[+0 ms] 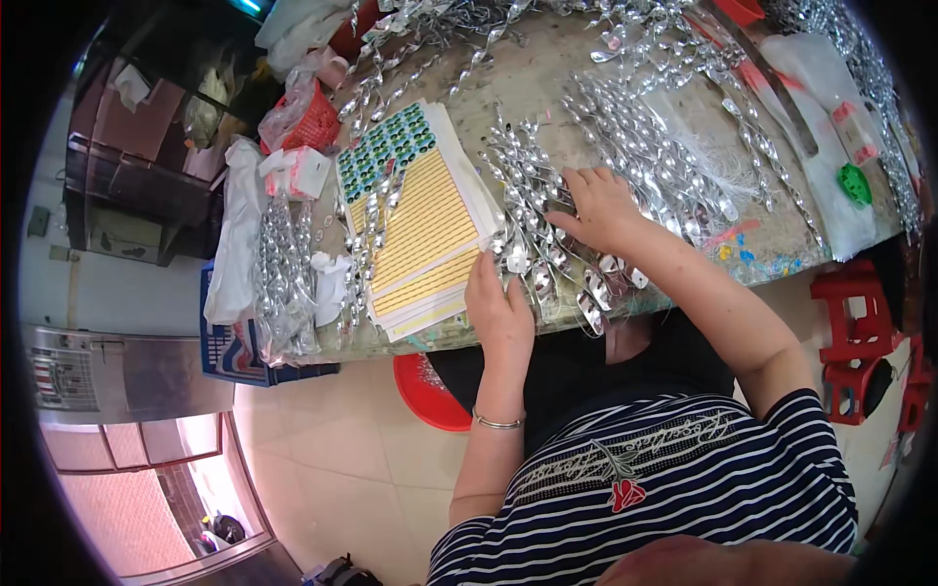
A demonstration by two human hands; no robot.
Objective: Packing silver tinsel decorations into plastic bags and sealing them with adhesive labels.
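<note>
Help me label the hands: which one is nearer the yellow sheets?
Left. The left hand is at the lower right edge of the yellow sheets; the right hand is farther right, among silver strips.

Silver strips [520, 186], yellow sheet [430, 205] — dark-lined, red basket [317, 121]

Lg worn, paint-stained table [528, 73] fills upper ctr of frame. Pale glossy tile floor [337, 439] w/ thin joint lines, lower ctr-L. Red plastic stools [848, 313] at R edge. Dark boxy shelf unit [137, 186] upper L, plain whitish wall [156, 293] below. Bright metal-framed glazed opening [127, 508] lower L; bluish-white lamp [250, 5] top L.
</note>
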